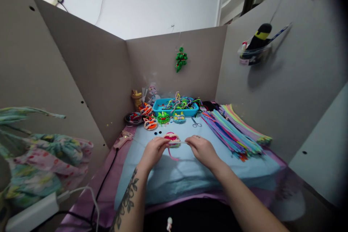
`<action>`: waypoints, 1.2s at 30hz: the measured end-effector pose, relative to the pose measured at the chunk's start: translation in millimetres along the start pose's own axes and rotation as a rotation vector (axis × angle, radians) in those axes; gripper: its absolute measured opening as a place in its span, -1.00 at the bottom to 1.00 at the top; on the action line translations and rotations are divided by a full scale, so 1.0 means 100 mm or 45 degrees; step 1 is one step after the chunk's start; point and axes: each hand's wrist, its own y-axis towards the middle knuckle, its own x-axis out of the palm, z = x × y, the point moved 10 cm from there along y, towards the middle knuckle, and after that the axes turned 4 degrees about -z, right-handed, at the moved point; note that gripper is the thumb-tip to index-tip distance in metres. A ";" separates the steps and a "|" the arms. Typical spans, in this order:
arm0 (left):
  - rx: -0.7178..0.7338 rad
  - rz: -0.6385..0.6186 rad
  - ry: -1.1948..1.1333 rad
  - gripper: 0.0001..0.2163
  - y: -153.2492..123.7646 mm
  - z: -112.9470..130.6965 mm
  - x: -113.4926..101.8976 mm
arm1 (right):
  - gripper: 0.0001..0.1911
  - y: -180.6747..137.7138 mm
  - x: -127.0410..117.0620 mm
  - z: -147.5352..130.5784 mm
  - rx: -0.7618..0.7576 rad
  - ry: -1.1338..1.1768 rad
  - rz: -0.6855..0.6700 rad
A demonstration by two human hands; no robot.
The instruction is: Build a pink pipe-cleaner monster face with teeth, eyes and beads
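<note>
Left hand [154, 150] pinched a pale strip [181, 142] on one side, right hand [202, 148] pinched it on the other; strip ran straight between them, over the blue cloth [190, 179]. Pink-and-white craft piece [172, 136] showed right behind it. Scissors [196, 124] and blue tray [187, 111] sat farther back, pipe cleaners [231, 130] to the right.
</note>
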 end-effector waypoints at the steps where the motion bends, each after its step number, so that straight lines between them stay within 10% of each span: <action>1: -0.019 0.002 -0.015 -0.76 -0.01 -0.04 -0.02 | -0.82 0.00 -0.02 0.02 0.011 0.011 0.022; 36: -0.135 0.056 -0.156 -0.79 -0.02 -0.05 -0.06 | -0.83 0.03 -0.15 -0.11 -0.100 -0.015 0.120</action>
